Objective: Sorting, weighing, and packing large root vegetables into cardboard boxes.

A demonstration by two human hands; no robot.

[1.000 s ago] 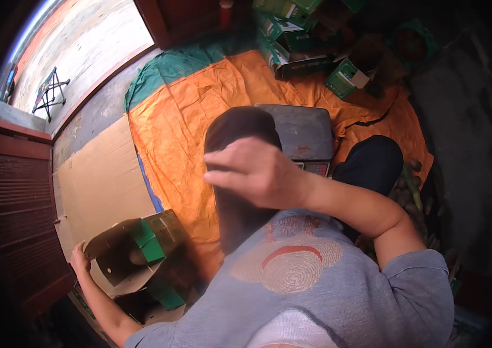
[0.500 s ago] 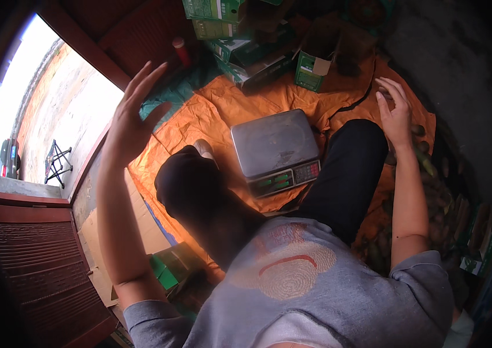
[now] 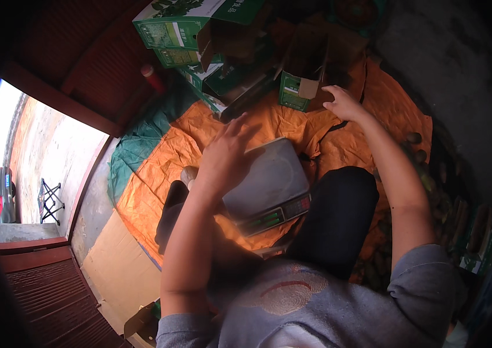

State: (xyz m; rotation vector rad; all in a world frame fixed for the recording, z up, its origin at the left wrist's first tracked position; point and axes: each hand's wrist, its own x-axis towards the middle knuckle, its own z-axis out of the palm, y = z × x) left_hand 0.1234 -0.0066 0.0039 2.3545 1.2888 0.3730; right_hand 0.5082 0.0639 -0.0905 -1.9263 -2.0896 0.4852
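A flat digital scale (image 3: 269, 180) with a grey metal platform sits between my knees on an orange sheet (image 3: 159, 185). My left hand (image 3: 226, 153) is over the platform's left side, its fingers stretched forward and nothing seen in it. Farther out on the right, my right hand (image 3: 343, 104) reaches toward a small green carton (image 3: 293, 100) whose flaps stand up. Its thumb and fingers are apart and hold nothing that shows. The fingertips are close to the carton's right side; whether they touch it I cannot tell.
Several green and white cartons (image 3: 168, 35) are stacked at the far left of the sheet, beside a red cylinder (image 3: 152, 78). Roundish produce (image 3: 414, 139) lies in shadow on the right. Flattened cardboard (image 3: 113, 261) lies at the left, near an open doorway.
Both hands have moved forward and inward: the left from beside the doorway to over the scale, the right toward the small carton. The view has shifted, showing more of the stacked cartons.
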